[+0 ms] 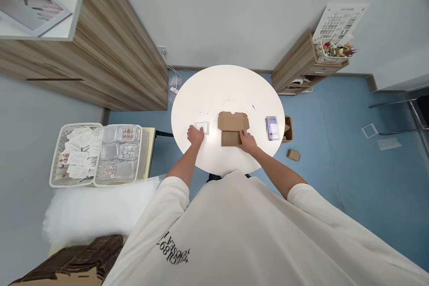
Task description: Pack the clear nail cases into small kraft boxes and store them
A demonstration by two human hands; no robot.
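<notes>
My left hand (195,134) is at the left side of the round white table, closed at the edge of a small clear plastic case (203,126), its thumb against the case. An opened brown cardboard box (230,138) lies in front of me, its flapped lid (233,121) folded back away from me. At the box's right wall, my right hand (247,141) grips the cardboard with fingers over the edge. The inside of the box that shows is bare brown cardboard.
A purple packet (272,128) lies near the right edge of the table (228,85). Past that edge, a cardboard carton (288,129) and a small brown box (293,155) are on the floor. At left, white baskets (97,174) hold cards and clear cases.
</notes>
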